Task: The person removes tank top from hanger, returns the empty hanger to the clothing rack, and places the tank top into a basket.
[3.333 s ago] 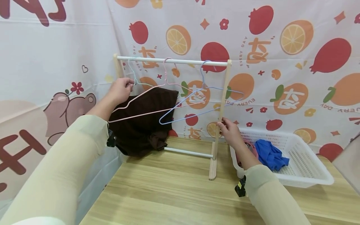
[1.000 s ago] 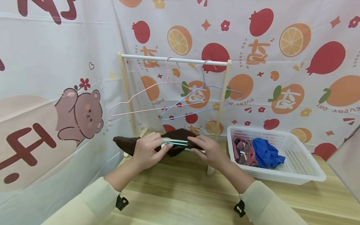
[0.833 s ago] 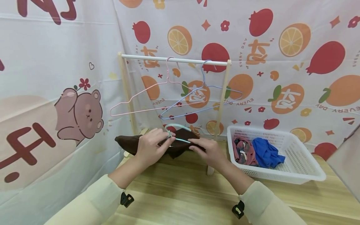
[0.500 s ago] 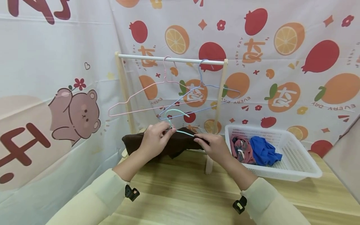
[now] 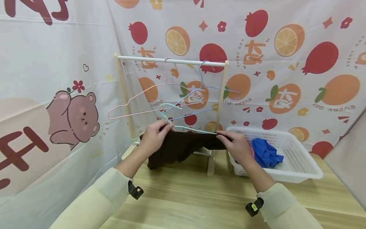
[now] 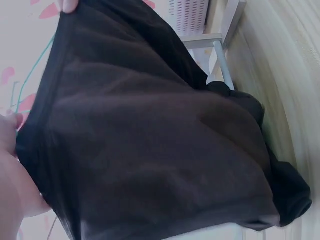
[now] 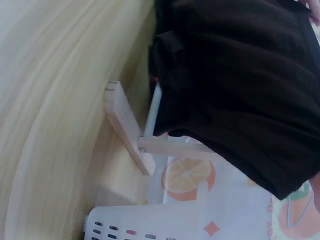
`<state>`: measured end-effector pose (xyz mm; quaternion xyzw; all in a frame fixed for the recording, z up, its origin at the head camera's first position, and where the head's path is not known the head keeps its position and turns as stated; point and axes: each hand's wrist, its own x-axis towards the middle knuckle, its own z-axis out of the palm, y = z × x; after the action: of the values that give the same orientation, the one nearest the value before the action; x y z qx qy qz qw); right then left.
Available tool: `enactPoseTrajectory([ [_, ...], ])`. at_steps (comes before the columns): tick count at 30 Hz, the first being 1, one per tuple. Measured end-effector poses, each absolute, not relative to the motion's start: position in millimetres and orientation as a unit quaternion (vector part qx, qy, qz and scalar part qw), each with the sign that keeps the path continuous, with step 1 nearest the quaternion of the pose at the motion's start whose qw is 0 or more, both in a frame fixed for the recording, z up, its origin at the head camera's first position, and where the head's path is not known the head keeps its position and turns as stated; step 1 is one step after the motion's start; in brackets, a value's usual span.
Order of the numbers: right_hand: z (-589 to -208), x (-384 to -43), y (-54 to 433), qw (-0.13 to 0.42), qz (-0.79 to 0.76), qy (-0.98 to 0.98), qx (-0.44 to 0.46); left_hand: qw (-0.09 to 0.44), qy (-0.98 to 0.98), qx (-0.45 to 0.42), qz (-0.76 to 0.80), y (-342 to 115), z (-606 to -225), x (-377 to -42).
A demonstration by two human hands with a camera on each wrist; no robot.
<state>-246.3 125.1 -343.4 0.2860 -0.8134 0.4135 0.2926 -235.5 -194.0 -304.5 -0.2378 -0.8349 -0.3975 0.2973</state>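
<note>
A mint-green wire hanger (image 5: 190,128) is held off the rack, its hook pointing up in the head view. My left hand (image 5: 154,136) pinches it just below the hook. With thumb and fingers, my right hand (image 5: 235,144) grips the top edge of a dark brown garment (image 5: 180,146) at the hanger's right side. The garment hangs from that wire in front of the rack. Its broad face fills the left wrist view, where the garment (image 6: 145,125) looks stretched between both hands. Its bunched lower part shows in the right wrist view. The hanger's lower bar is mostly hidden.
Behind my hands stands a rack with a white rail (image 5: 183,60), where a pink hanger (image 5: 165,74) and a blue hanger (image 5: 201,78) hang. On the right, a white basket (image 5: 303,177) holds blue cloth (image 5: 266,152) and reddish cloth. The wooden table (image 5: 177,197) lies below.
The green hanger has come off the rail with the brown garment. Over the last second its hook has swung upright, my hands have risen, and my right hand has moved right, spreading the garment's edge.
</note>
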Motion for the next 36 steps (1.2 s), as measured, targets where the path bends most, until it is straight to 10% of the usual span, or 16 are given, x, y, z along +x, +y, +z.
enactPoseTrajectory([
  [17,-334.6,-240.0,116.0,0.126,0.914,-0.372,0.100,0.311,-0.791,-0.198,-0.489,-176.5,-288.2,-233.5],
  [36,-353.3,-239.8,63.6,0.081,0.873,-0.474,0.086,0.303,-0.701,-0.178,-0.621,-135.0,-295.5,-238.4],
])
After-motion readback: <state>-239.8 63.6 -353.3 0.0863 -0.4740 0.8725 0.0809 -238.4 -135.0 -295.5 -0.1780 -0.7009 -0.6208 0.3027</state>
